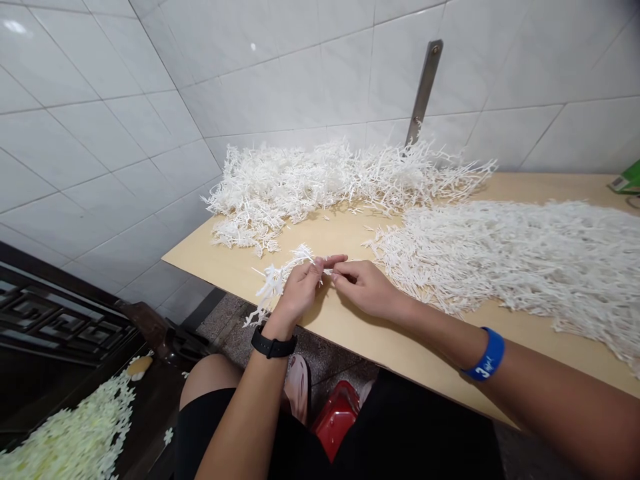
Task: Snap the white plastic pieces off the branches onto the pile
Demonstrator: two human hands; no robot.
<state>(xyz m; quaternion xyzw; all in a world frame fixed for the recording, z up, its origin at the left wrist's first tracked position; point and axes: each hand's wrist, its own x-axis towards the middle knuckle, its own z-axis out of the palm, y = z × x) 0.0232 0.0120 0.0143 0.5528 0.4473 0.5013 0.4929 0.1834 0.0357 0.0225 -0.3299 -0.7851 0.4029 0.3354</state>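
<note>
My left hand (301,288) is closed around a white branching plastic sprig (270,283), whose forked ends hang out to the left past the board's front edge. Close beside it, my right hand (365,285) has thumb and index finger pinched together at the sprig's right end; what lies between those fingertips is too small to make out. Behind both hands rises a tangled heap of similar white sprigs (320,177). To the right spreads a wide, flatter pile of thin white stick-like pieces (515,247), close to my right wrist.
The light wooden board (200,257) runs along a tiled wall (310,73) with a metal bracket (424,93). A green box (626,179) stands at the far right. Below are a red plastic container (337,417) and, lower left, a pile of pale yellow-white flower pieces (75,433) on a dark surface.
</note>
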